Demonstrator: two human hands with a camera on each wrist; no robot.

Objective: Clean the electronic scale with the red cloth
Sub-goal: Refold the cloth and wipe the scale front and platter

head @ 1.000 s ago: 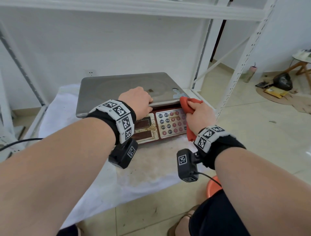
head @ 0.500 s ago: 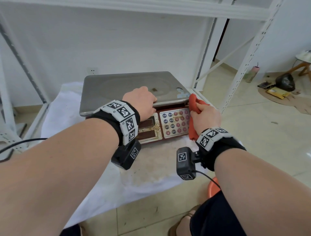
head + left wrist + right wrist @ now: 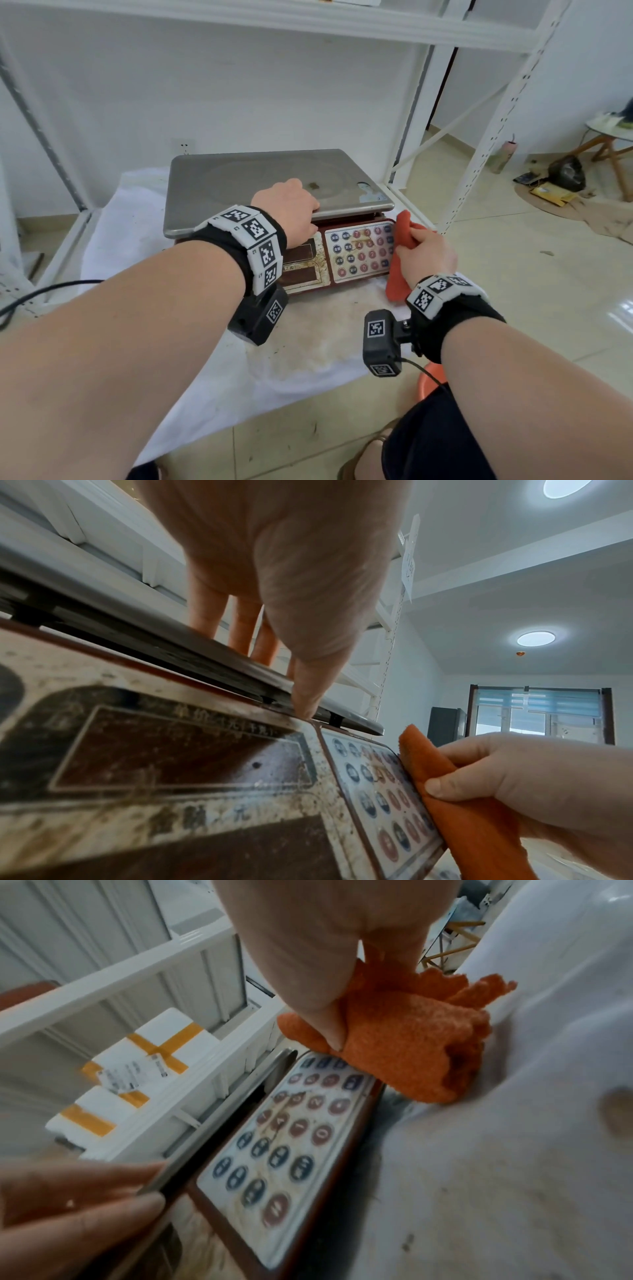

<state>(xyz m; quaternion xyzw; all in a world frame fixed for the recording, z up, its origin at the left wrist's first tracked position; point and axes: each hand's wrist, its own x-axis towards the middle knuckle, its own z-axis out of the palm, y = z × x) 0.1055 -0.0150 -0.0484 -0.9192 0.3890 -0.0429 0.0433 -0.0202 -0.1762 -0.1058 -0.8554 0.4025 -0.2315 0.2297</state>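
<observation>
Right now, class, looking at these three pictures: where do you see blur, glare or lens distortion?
Head view: sharp, the shelf posts bowed by the wide lens, glare on the floor tiles. Left wrist view: ceiling lights flare, the display panel up close is soft. Right wrist view: the left hand and white cover are blurred, the red cloth fairly crisp.

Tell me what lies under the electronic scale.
A stained white sheet spreads beneath the electronic scale, showing in front and at both sides. What the sheet rests on is covered.
</observation>
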